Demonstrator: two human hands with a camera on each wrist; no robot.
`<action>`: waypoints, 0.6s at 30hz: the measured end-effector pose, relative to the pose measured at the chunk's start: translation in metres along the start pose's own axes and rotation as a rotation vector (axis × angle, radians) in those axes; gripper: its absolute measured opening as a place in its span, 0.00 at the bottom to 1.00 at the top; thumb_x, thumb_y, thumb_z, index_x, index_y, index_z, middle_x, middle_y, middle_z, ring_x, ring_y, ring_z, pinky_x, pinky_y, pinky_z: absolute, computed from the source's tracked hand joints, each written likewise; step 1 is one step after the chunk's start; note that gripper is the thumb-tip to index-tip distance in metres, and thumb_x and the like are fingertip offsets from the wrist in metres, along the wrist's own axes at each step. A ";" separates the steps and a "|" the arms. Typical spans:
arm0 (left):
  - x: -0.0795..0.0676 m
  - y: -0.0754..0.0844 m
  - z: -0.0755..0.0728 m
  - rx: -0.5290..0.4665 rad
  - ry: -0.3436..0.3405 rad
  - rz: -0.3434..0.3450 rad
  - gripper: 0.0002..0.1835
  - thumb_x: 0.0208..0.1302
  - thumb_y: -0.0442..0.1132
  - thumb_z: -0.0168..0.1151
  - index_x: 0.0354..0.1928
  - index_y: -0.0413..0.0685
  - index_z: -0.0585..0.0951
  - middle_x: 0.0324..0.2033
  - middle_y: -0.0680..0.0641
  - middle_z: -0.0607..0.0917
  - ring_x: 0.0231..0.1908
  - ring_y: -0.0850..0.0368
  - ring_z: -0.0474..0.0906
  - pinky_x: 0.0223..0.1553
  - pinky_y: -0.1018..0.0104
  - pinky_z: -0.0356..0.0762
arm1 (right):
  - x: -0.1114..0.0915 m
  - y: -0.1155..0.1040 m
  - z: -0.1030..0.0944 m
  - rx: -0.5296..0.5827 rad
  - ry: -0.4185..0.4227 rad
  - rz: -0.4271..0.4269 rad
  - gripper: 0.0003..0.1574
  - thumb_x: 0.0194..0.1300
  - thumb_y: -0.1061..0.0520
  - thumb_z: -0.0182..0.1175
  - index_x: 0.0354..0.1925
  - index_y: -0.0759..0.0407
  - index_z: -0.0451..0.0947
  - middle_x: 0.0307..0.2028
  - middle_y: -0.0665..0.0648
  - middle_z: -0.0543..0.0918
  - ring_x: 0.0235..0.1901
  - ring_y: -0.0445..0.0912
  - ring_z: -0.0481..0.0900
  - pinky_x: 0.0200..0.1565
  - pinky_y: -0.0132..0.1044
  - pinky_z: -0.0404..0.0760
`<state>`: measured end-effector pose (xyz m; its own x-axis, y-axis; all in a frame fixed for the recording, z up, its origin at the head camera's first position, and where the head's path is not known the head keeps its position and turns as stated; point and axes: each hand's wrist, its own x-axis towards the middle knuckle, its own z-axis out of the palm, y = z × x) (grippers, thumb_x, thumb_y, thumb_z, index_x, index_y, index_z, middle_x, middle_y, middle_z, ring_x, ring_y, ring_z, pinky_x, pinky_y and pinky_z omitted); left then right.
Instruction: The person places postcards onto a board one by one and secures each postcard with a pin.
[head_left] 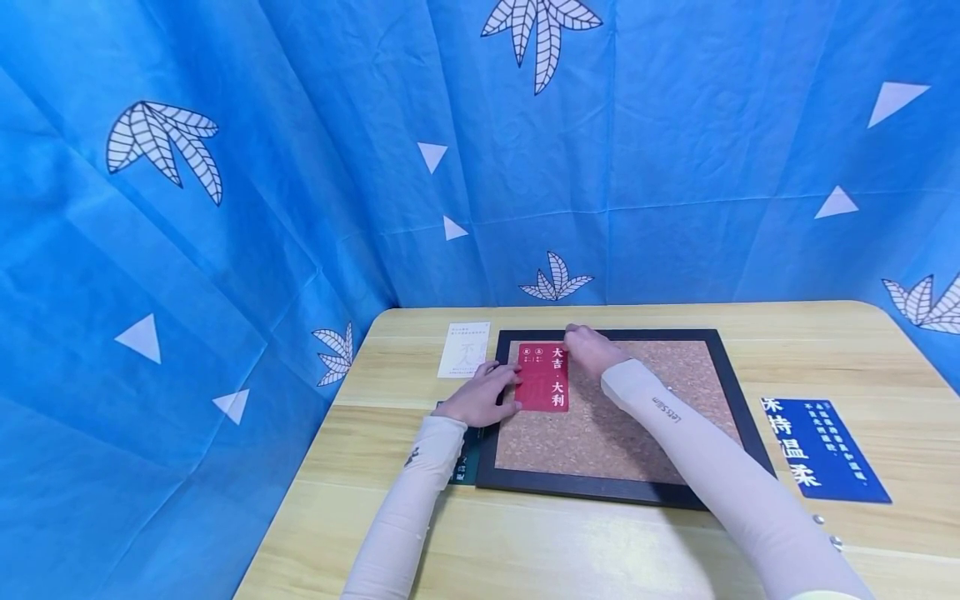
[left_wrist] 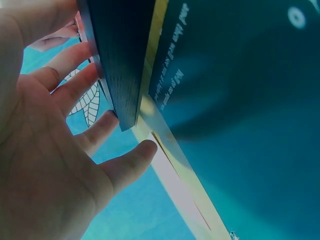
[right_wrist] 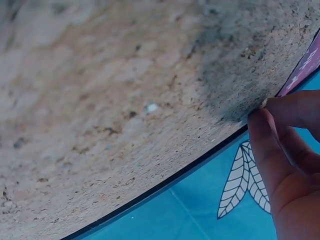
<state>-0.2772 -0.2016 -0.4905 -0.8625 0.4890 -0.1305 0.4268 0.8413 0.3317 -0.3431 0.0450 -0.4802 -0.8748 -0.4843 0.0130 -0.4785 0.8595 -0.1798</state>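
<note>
at the grip, our r. hand (head_left: 592, 354) pinches, thumb and finger close together, a small pale thing (right_wrist: 265, 103), prob. a pin, at the upper right corner of the red card (head_left: 535, 387); the tips mostly hide it. just left of this grip, our l. hand (head_left: 480, 398) has its fingers spread and touches the card's left edge, w/o grasping. the card lies on the cork board (head_left: 600, 446), within the dark frame (head_left: 585, 485). we judge the step in hand is fixing this corner; the next move calls for a straight, firm push, w/ the l. hand steadying, or the card may turn askew. farther left of the grip lie a white card (head_left: 459, 350) and a green card (head_left: 470, 454); well apart to its right, a blue card (head_left: 832, 454).
</note>
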 end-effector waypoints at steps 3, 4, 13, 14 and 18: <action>0.000 0.000 0.000 0.000 -0.001 0.001 0.27 0.72 0.51 0.63 0.69 0.54 0.74 0.79 0.52 0.64 0.80 0.43 0.52 0.76 0.45 0.65 | 0.000 -0.001 0.000 -0.016 -0.007 0.002 0.15 0.65 0.69 0.67 0.51 0.63 0.86 0.51 0.63 0.84 0.52 0.56 0.85 0.56 0.47 0.87; 0.000 0.000 0.000 -0.001 -0.001 0.003 0.27 0.72 0.51 0.63 0.69 0.54 0.74 0.79 0.52 0.64 0.80 0.43 0.52 0.76 0.45 0.65 | 0.000 -0.001 0.000 -0.018 -0.010 0.005 0.16 0.65 0.69 0.68 0.51 0.63 0.86 0.51 0.63 0.84 0.53 0.55 0.85 0.56 0.47 0.87; 0.000 -0.001 0.000 -0.005 0.004 0.017 0.26 0.73 0.50 0.62 0.69 0.53 0.75 0.80 0.51 0.63 0.80 0.43 0.52 0.77 0.45 0.64 | 0.001 0.001 0.003 -0.024 0.009 0.003 0.14 0.67 0.68 0.67 0.51 0.61 0.87 0.51 0.62 0.84 0.53 0.56 0.85 0.56 0.46 0.87; 0.000 -0.001 0.000 -0.006 0.002 0.018 0.26 0.73 0.50 0.62 0.69 0.53 0.74 0.80 0.51 0.63 0.80 0.43 0.52 0.77 0.45 0.64 | 0.001 0.001 0.003 -0.022 0.012 0.001 0.14 0.66 0.67 0.67 0.51 0.61 0.87 0.51 0.62 0.84 0.53 0.56 0.85 0.56 0.47 0.87; -0.001 -0.001 -0.001 -0.007 -0.001 0.027 0.26 0.73 0.50 0.62 0.69 0.52 0.75 0.80 0.50 0.64 0.80 0.41 0.52 0.77 0.45 0.64 | 0.000 0.002 0.004 -0.026 0.029 -0.019 0.14 0.66 0.68 0.67 0.49 0.61 0.87 0.51 0.62 0.84 0.52 0.56 0.85 0.55 0.47 0.87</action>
<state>-0.2771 -0.2032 -0.4897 -0.8503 0.5120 -0.1219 0.4484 0.8259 0.3418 -0.3437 0.0456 -0.4844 -0.8674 -0.4956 0.0446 -0.4961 0.8545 -0.1539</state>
